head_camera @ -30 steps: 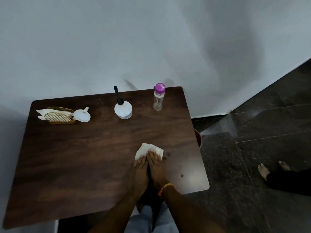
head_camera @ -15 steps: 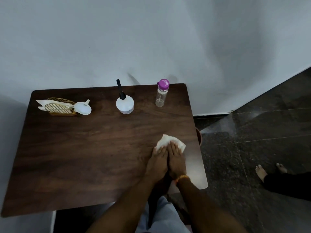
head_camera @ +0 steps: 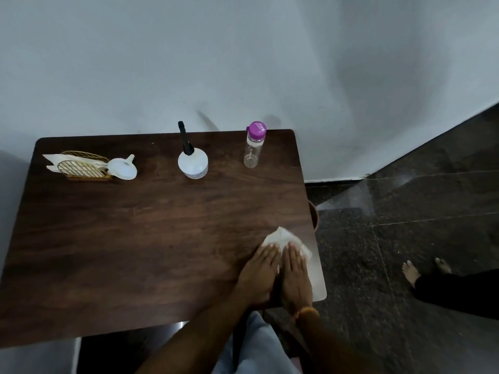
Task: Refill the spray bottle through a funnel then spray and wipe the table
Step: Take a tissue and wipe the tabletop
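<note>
Both hands lie flat, fingers together and stretched out, pressing the white tissue (head_camera: 286, 240) onto the worktop (head_camera: 140, 238) near its right edge, at about 4 o'clock from the worktop's middle. The left hand (head_camera: 260, 273) and right hand (head_camera: 295, 273) sit side by side, touching or nearly so, with the tissue under the fingertips and sticking out ahead of them toward 12 o'clock and a little toward 2 o'clock. Neither hand grips anything; they are open palms bearing down. The relation that matters for the next stroke is that the tissue is just beside the right edge, so nearly all the unwiped surface lies toward 9 and 10 o'clock, and the left hand is the nearer one to it. The spray bottle (head_camera: 192, 163) stands well apart at about 11 o'clock from the hands, along the far edge, with the purple-capped bottle (head_camera: 253, 147) to its right and the funnel (head_camera: 122, 168) beside the napkin holder (head_camera: 83, 167) at the far left. Whether the surface is wet is hard to make out in this dim light, and the part of the tissue under the fingers is hidden. The near left corner of the worktop is cut off by the frame.
</note>
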{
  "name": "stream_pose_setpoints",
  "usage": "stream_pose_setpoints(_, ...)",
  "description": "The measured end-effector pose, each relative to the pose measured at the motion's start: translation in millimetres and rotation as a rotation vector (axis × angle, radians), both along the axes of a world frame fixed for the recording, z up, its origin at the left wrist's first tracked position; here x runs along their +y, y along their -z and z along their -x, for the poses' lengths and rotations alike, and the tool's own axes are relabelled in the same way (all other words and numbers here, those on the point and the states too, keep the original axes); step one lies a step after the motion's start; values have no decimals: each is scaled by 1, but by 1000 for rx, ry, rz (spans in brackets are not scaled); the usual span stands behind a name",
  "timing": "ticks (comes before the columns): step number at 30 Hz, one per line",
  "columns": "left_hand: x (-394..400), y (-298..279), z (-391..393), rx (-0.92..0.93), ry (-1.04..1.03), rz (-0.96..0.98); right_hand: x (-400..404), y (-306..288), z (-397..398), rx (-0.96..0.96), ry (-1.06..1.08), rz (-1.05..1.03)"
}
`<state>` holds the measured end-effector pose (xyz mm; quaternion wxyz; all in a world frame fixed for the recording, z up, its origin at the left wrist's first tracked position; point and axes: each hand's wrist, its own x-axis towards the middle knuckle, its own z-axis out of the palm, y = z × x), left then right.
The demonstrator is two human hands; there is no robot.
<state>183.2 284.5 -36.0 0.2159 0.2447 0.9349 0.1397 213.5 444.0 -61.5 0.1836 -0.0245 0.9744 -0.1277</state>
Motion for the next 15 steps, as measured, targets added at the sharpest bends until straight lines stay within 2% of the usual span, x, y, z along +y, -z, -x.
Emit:
stream_pose_setpoints(3, 6, -14, 52, -45, -174, 150, -27, 3, 62, -12, -4, -44)
stream_pose_setpoints(5, -15, -15, 58, -39, -143, 235, -45, 2, 74, -23, -65, -20)
stream_pose_setpoints(8, -58, 4, 12, 44, 9, 118, -51, -4, 35, -34, -156, 110)
stream_pose_setpoints(10, -73, 13, -33, 134, 114, 38, -31, 2, -15, -39, -202, 120)
stream_pose_setpoints(12, -64, 19, -64, 111, 202, -48, -3, 11, -62, -31, -136, 100)
stream_pose_setpoints(15, -17, 22, -60, 80, 292, 7, 34, 9, -80, -40, -40, 59)
